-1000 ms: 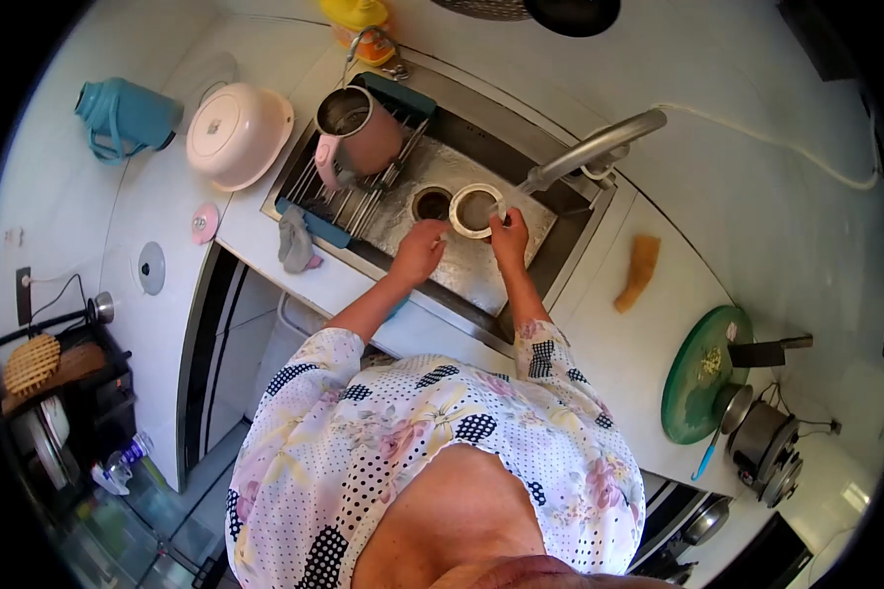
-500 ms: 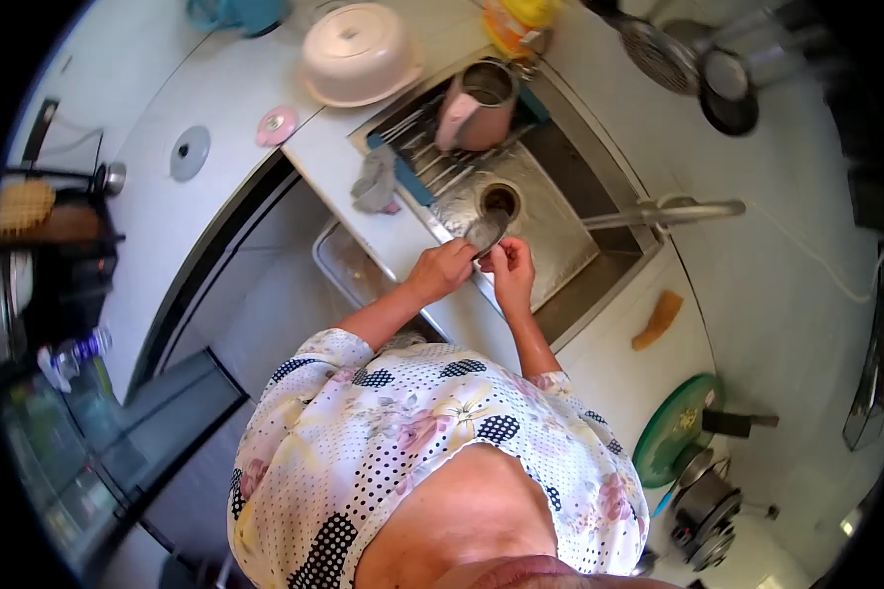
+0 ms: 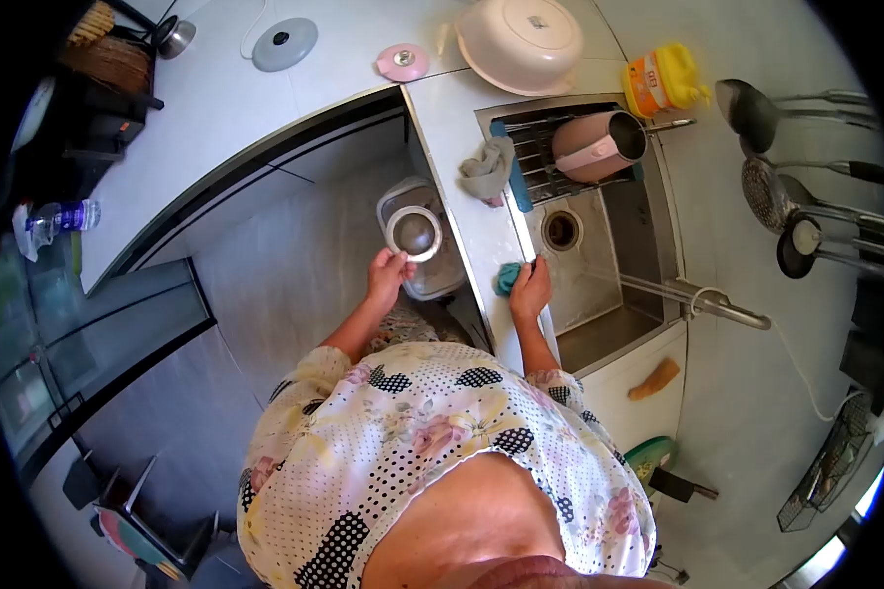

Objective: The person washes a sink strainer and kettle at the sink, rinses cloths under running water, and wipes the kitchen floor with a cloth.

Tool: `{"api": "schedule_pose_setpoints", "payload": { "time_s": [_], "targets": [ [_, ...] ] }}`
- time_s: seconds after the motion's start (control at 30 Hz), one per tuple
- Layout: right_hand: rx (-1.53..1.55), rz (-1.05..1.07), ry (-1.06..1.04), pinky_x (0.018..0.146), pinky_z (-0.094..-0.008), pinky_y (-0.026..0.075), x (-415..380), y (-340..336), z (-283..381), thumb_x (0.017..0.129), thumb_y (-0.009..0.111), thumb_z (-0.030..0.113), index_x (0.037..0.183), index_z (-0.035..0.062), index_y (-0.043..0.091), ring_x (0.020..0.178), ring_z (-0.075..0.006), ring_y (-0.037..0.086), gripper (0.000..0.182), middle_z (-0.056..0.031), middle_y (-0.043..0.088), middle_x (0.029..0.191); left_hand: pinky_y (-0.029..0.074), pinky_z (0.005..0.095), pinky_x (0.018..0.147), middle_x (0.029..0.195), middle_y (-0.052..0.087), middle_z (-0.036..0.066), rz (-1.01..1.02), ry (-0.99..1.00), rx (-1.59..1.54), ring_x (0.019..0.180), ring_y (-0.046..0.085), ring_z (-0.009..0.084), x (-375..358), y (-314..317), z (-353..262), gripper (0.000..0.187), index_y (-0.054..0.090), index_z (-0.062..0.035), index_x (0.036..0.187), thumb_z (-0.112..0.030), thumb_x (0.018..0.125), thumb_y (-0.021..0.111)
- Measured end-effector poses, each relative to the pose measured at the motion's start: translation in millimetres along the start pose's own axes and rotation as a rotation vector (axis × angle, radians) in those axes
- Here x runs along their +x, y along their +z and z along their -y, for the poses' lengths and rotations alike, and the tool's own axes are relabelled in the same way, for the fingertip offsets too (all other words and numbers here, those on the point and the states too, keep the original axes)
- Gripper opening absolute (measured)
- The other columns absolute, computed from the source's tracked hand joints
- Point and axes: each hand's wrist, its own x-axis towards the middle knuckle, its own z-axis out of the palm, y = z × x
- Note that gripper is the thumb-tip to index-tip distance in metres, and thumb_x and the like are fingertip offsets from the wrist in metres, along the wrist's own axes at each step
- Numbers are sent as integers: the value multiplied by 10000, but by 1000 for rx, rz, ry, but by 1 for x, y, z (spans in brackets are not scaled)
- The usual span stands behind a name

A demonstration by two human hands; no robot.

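Note:
My left hand pinches the rim of a round metal sink strainer, holding it over a clear plastic bin below the counter edge. My right hand is at the front edge of the sink, fingers closed on a crumpled teal cloth. Beyond it lies the steel sink with its round drain hole uncovered. A pink kettle lies tilted on the rack across the sink.
A grey cloth lies on the counter by the rack. Behind stand a pink basin and a yellow bottle. The faucet reaches over the sink from the right. Ladles hang on the wall.
My left hand has carried the strainer left, from above the sink to above the bin. My hands have parted; the teal cloth now shows at my right hand. The view has turned left.

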Motion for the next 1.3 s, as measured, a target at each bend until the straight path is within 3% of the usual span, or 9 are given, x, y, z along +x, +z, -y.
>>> {"api": "schedule_pose_setpoints", "payload": {
  "time_s": [0.17,0.33,0.43,0.53,0.67,0.8,1.03,1.17,1.3],
  "targets": [
    [-94,55,89,806,-476,386,-3,5,2,867,416,291,1103,-15,524,919,-381,535,401,-201,581,1018,467,242,573,755,575,34,-52,-42,-226,668,574,125,33,-18,-4,70,513,-79,893,-117,865,566],
    [-109,5,91,809,-461,393,-5,12,-1,866,422,262,1109,-3,528,928,-373,536,375,-197,582,1022,444,262,586,755,548,10,151,88,-344,674,555,128,39,-2,-53,57,503,-107,872,-92,869,558],
    [-104,-1,96,808,-459,396,-4,12,1,860,435,244,1119,-2,525,937,-370,537,368,-198,583,1022,467,262,559,726,576,36,138,85,-391,636,569,138,53,4,-56,60,520,-81,842,-104,860,574],
    [-103,26,114,806,-459,398,-9,10,1,854,445,234,1124,-1,524,942,-366,538,366,-197,586,1019,465,245,500,689,586,55,-238,-228,-241,577,566,138,98,-46,25,77,534,-67,828,-118,852,587],
    [-123,1,105,809,-444,400,-10,10,-1,851,446,224,1124,2,525,939,-355,542,361,-189,590,1021,465,229,483,705,612,83,-145,-200,3,553,560,120,62,-21,-17,121,520,-61,803,-142,850,597],
    [-123,-20,95,816,-443,393,-6,12,-1,852,444,219,1125,6,527,943,-346,545,357,-179,593,1029,462,231,519,748,620,90,107,-37,-90,567,544,105,57,-25,-44,118,509,-63,816,-140,859,587],
    [-172,-80,50,798,-445,401,-7,13,-3,831,462,217,1097,18,550,929,-333,552,343,-169,600,1011,461,229,496,698,592,62,-74,-380,74,546,546,125,64,-42,6,100,538,-38,814,-121,860,570],
    [-153,-66,69,770,-443,409,-3,13,0,808,478,205,1077,25,557,897,-329,559,333,-158,607,972,428,219,468,707,579,57,157,-363,308,562,542,128,-6,-47,-21,100,532,-49,841,-142,874,553],
    [-68,-49,127,722,-453,410,-1,-2,12,784,512,196,995,34,554,802,-339,562,270,-150,593,847,464,241,488,657,601,74,366,-254,611,554,562,113,-45,-36,-53,109,541,-28,800,-114,867,546]
  ]
}}
